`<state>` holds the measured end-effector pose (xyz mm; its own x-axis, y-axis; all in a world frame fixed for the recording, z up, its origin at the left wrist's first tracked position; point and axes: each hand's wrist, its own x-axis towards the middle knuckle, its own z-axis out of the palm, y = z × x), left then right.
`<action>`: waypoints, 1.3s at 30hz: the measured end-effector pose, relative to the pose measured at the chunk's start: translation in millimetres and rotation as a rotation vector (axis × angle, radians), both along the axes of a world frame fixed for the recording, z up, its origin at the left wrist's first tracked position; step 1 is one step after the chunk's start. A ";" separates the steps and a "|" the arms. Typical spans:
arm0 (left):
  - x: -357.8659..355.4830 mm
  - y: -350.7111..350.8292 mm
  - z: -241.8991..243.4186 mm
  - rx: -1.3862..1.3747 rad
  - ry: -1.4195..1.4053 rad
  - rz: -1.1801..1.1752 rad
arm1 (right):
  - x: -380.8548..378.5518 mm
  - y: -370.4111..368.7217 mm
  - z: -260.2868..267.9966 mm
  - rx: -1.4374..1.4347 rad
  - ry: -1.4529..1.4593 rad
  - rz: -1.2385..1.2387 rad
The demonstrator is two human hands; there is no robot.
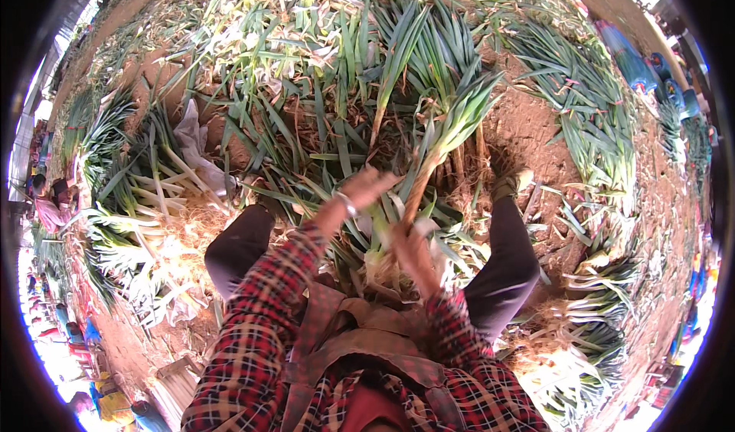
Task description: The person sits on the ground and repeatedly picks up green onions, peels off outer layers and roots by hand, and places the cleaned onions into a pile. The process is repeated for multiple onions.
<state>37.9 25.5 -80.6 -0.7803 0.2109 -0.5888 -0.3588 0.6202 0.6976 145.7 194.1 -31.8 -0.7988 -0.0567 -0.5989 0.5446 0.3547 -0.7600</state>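
Observation:
Between my knees, my right hand (414, 257) is blurred by motion at the brownish lower stem of a leek (428, 173), whose green leaves fan out to the upper right. Whether its fingers grip the stem is unclear. My left hand (370, 188), with a bracelet or watch at the wrist, reaches across to the left of that stem, fingers fairly straight; I cannot tell if it holds a leaf. Loose leek leaves (287, 130) lie below and beyond it. Several untrimmed leeks (442, 58) with dry roots stand or lean just beyond my hands.
Pale leeks with bushy roots (172, 219) lie at the left beside a white plastic sheet (192, 139). Stripped leaves (270, 30) cover the soil ahead. Leek bundles (597, 110) and more rooted leeks (591, 317) lie at the right. Another person (50, 208) sits far left.

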 end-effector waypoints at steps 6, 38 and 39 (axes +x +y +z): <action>91.4 40.4 -22.2 -0.044 -0.063 0.067 | 51.1 36.0 -100.8 -0.299 -0.129 0.062; 112.4 -39.9 9.9 1.249 -0.347 0.143 | -88.1 -31.4 -0.7 -1.158 0.039 -0.402; 92.3 -66.3 4.3 0.975 -0.230 0.116 | -84.5 -38.7 8.5 -1.078 0.000 -0.379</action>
<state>130.2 -40.8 -76.3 -0.7154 0.6112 -0.3387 -0.5706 -0.2313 0.7880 61.2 155.4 -23.2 -0.8743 -0.2962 -0.3845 0.4772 -0.6694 -0.5693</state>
